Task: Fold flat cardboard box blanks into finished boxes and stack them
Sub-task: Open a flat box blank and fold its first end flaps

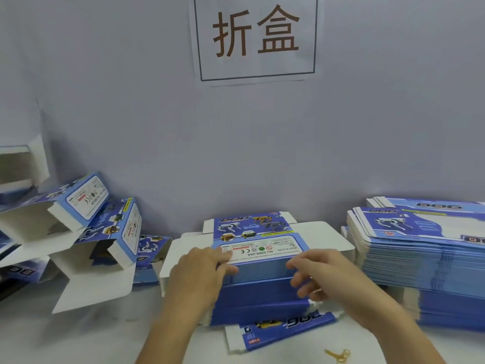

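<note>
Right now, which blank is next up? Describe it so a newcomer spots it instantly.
Below the wall sign, find the centre stack of flat blanks between both hands. The top blank lies printed side up, showing robot dogs and a white warning label, unlike the taller right-hand stack showing one white dog.

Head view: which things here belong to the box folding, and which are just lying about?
Part of the job:
- centre stack of blanks, both hands on its near edge: left hand, right hand
- right stack of blanks
- folded boxes piled at left

Lying about:
- loose blank under the centre stack
- rubber bands
- wall sign
</note>
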`<state>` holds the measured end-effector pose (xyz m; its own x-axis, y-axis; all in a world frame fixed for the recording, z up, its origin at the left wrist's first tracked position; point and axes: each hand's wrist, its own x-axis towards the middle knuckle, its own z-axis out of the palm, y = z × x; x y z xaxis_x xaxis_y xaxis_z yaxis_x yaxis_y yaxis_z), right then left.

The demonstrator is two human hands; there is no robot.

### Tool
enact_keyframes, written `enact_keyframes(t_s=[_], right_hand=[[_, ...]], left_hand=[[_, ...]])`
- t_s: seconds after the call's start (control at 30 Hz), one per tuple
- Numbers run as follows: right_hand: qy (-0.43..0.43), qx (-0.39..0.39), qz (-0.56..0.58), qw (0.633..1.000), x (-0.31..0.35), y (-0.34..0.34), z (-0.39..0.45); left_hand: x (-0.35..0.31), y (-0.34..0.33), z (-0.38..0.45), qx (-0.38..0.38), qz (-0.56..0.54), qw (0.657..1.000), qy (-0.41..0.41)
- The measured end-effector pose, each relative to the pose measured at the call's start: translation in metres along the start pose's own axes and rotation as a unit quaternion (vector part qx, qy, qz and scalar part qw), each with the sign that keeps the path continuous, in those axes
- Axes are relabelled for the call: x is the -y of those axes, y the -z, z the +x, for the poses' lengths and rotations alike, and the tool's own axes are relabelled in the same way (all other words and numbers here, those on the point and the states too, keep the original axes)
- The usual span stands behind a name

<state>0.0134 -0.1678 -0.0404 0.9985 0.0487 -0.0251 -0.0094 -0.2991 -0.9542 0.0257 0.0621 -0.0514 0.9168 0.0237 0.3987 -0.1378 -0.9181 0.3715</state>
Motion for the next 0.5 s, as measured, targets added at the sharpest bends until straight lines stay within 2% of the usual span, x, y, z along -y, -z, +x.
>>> enact_keyframes(t_s=[0.33, 0.4, 0.5], right_hand=[[0.011, -0.010, 0.011, 1.000, -0.006, -0.006, 0.000], [0.026, -0.018, 0.026, 0.999, -0.006, -0.008, 0.001], [0.071, -0.038, 0.098, 0.992, 0.000, -0.014, 0.000]], left_hand=[[0.002, 0.014, 0.000, -0.027, -0.022, 0.999, -0.012], [-0.002, 0.017, -0.001, -0.075, -0.005, 0.996, -0.037], [-0.009, 0.023, -0.006, -0.233, -0.031, 0.965, -0.112]])
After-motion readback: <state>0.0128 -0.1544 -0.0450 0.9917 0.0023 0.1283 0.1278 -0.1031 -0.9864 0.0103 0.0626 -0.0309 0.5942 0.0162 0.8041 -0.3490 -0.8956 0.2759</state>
